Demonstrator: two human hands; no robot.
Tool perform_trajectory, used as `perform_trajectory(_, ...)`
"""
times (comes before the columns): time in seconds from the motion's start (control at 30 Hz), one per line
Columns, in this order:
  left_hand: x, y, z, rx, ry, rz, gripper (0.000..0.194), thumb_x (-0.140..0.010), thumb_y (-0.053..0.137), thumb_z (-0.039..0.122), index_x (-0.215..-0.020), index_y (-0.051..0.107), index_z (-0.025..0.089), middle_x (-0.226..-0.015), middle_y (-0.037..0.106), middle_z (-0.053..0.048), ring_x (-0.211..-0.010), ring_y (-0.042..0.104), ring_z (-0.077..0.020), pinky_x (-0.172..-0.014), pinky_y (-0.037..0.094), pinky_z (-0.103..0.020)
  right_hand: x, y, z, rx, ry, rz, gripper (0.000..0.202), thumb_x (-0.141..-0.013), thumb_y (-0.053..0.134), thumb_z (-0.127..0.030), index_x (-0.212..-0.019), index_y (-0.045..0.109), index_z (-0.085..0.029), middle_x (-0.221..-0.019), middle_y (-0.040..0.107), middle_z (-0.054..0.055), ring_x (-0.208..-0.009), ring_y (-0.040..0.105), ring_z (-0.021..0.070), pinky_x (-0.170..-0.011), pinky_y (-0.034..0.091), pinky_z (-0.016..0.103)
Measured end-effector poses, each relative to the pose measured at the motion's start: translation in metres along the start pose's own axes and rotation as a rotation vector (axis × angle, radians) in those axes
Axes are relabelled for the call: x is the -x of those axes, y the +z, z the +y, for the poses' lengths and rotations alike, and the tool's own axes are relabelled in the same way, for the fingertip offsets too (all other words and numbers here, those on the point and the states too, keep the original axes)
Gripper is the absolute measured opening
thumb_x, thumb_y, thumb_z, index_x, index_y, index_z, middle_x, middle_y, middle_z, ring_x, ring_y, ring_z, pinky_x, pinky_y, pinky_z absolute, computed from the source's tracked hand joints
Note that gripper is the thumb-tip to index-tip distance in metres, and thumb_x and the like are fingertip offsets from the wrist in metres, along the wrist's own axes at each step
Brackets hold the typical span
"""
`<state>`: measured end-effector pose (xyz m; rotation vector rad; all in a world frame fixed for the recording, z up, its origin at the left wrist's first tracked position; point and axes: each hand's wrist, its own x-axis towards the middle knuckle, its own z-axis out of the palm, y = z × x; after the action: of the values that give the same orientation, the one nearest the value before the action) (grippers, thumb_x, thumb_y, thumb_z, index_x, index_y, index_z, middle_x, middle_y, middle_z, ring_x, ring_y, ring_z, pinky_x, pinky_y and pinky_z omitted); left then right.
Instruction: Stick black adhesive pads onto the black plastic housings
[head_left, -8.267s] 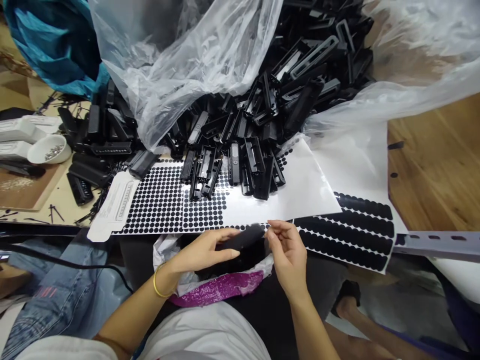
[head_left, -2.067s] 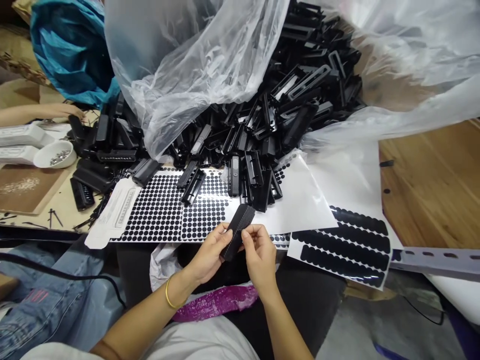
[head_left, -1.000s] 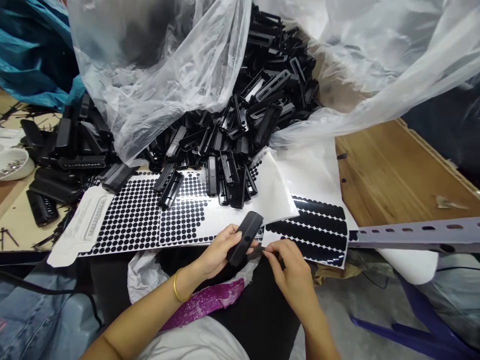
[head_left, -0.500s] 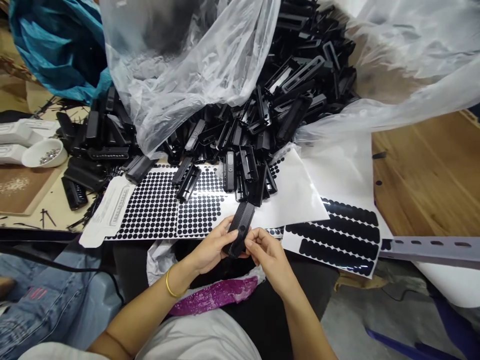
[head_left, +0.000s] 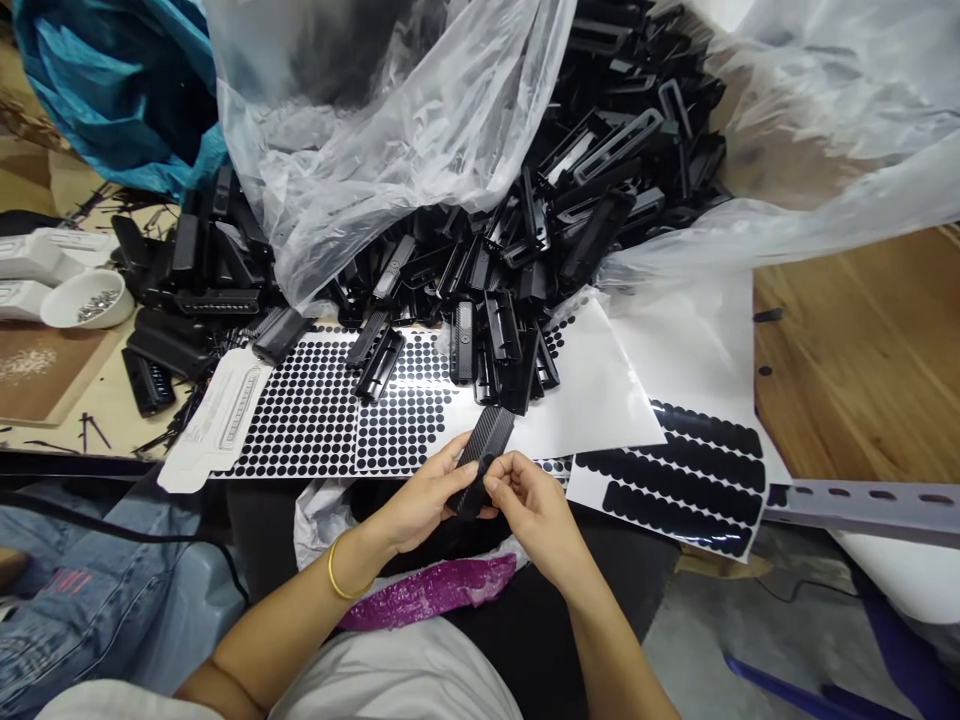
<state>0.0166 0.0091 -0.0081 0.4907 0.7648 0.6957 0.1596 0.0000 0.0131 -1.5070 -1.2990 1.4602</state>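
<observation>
My left hand (head_left: 433, 492) grips a slim black plastic casing (head_left: 489, 432) with a finely ribbed face, its thumb lying across the near part. The casing is tilted, its far end pointing away from me. My right hand (head_left: 529, 505) is closed in a pinch against the casing's right side. At its fingertips shows a small round black sticker (head_left: 486, 462); whether it is stuck down or lifted is hard to tell. Just beyond my hands lie sheets of round black stickers (head_left: 292, 410) and several loose black casings (head_left: 379, 365).
Clear plastic bags (head_left: 397, 130) spill a heap of black casings (head_left: 600, 200) over the table. On the left are a white bowl of small metal parts (head_left: 88, 300) and a flat white carton (head_left: 225, 415). Sheets with rows of black dots (head_left: 675, 490) overhang the front edge at right.
My right thumb and finger have shifted slightly left onto the casing's face, beside the round dot. The left hand keeps its hold, and the view has shifted slightly.
</observation>
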Motion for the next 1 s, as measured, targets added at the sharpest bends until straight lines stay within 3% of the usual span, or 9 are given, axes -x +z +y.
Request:
perform_trajectory(0.17,0.001,-0.002,0.004,0.016,-0.02,-0.04,0.051,-0.076,0.059,0.021,-0.127,0.051,0.027,-0.108,0.064,-0.005,-0.088,0.061,-0.017,-0.076,0.05,-0.028,-0.002,0.0,0.001,0.033,-0.011,0.035,0.012,-0.074,0.055,-0.027,-0.065,0.052,-0.019,-0.056,0.047,-0.004,-0.049,0.044,0.0095,-0.044,0.042,0.02)
perform_trajectory(0.33,0.0,-0.006,0.004,-0.141,0.086,-0.107,0.065,-0.072,0.061,0.01,-0.131,0.046,0.031,-0.126,0.055,-0.003,-0.101,0.056,-0.0163,-0.086,0.046,-0.026,-0.003,0.003,0.005,0.011,0.001,0.076,0.015,-0.075,0.056,-0.031,-0.066,0.053,-0.019,-0.06,0.051,-0.002,-0.052,0.048,0.0109,-0.046,0.047,0.022)
perform_trajectory(0.53,0.0,-0.006,0.004,-0.232,0.13,-0.085,0.072,-0.075,0.056,0.008,-0.139,0.034,0.033,-0.127,0.053,-0.002,-0.101,0.055,-0.0164,-0.089,0.043,-0.026,-0.002,0.009,0.01,0.011,-0.034,0.111,0.014,-0.078,0.053,-0.032,-0.071,0.052,-0.02,-0.063,0.052,-0.001,-0.055,0.053,0.013,-0.05,0.052,0.026)
perform_trajectory(0.77,-0.003,-0.005,0.001,-0.233,0.217,-0.073,0.068,-0.075,0.056,0.008,-0.137,0.037,0.025,-0.127,0.054,-0.005,-0.112,0.05,-0.0205,-0.102,0.034,-0.036,-0.003,0.015,0.01,0.117,-0.124,0.142,0.012,-0.081,0.05,-0.028,-0.071,0.049,-0.021,-0.062,0.052,-0.002,-0.053,0.053,0.0125,-0.051,0.049,0.025)
perform_trajectory(0.9,-0.005,-0.009,-0.008,-0.212,0.211,-0.036,0.061,-0.076,0.055,0.009,-0.133,0.042,0.025,-0.127,0.054,-0.006,-0.112,0.052,-0.0214,-0.099,0.038,-0.036,-0.004,0.016,0.022,0.161,-0.152,0.173,0.009,-0.08,0.053,-0.028,-0.085,0.049,-0.022,-0.061,0.05,-0.005,-0.052,0.053,0.0127,-0.05,0.047,0.025)
perform_trajectory(1.0,0.003,-0.017,-0.012,-0.24,0.135,-0.113,0.064,-0.079,0.053,0.012,-0.137,0.035,0.03,-0.13,0.052,-0.008,-0.106,0.059,-0.0219,-0.091,0.047,-0.037,-0.006,0.008,0.03,0.164,-0.201,0.303,0.018,-0.08,0.055,-0.029,-0.094,0.046,-0.022,-0.062,0.05,-0.006,-0.053,0.053,0.0124,-0.052,0.046,0.024)
